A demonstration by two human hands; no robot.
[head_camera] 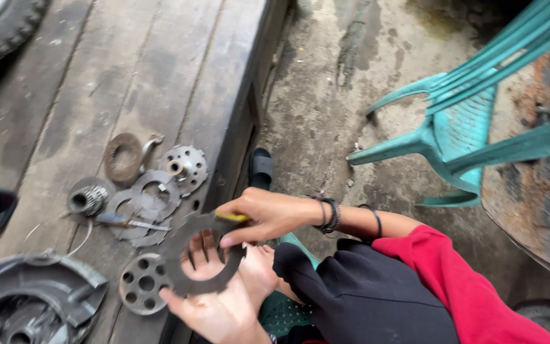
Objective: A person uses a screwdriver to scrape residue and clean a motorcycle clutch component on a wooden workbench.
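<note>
While the left hand [221, 306] lies palm up under a dark flat ring plate [200, 262], its fingers spread and showing through the plate's big centre hole, the right hand [267, 215] comes over from above, fingers pinched together on a small yellow-handled tool [232, 217] that meets the plate's upper rim. The plate is thus cradled rather than clamped, resting on the open left palm just above the person's lap. Judging by how things lie, the assembly is already taken apart and the work seems to be mid-way: this one plate is being handled while the others wait. Just left of the left hand, a round hub with a ring of holes [142, 282] lies on the wooden platform [160, 76]. Beyond the right hand's fingertips, several thin grey plates [144, 207] overlap in a loose heap with a slim blue-handled tool [116, 220] across them, a coiled round part [88, 199] beside them, and farther out a brownish ring [122, 156] and a toothed centre piece [186, 167]. A large grey housing [33, 302] sits well to the left of the left hand. The platform's edge [240, 127] runs close by both hands, so parts near it could slip off onto the concrete floor [345, 83]. Open boards lie beyond the heap, up to a tyre [1, 25] at the far corner. To the right of the right arm, a teal plastic chair [472, 121] stands well apart, leaving bare floor between.
</note>
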